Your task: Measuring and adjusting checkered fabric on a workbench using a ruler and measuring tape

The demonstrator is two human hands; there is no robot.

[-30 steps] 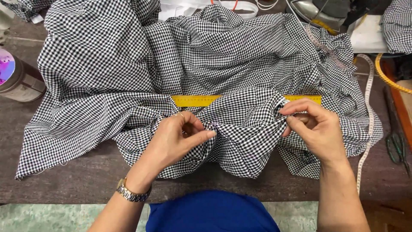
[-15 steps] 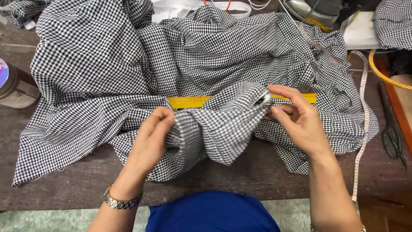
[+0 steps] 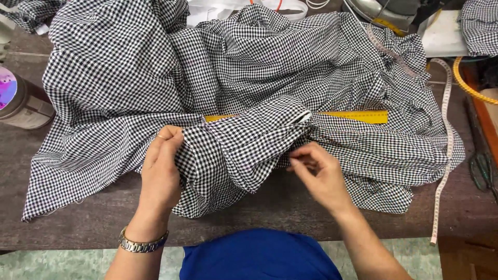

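Observation:
A large black-and-white checked cloth (image 3: 249, 67) lies crumpled over a dark table (image 3: 104, 223). My left hand (image 3: 162, 171), with a metal watch at the wrist, grips a bunched fold of the cloth at its near edge. My right hand (image 3: 319, 173) is just below the same fold, fingers curled and blurred; whether they pinch the cloth is unclear. A yellow ruler (image 3: 358, 116) lies under the cloth, both ends showing behind the fold.
A round tin with a purple lid (image 3: 18, 101) stands at the left edge. A white tape measure (image 3: 446, 155) hangs down the right side, with scissors (image 3: 482, 168) beside it. More checked cloth (image 3: 480, 23) lies at the top right.
My left hand has slid left along the fold. My right hand has let go of the upper corner and dropped lower, toward me. The fold now lies flatter.

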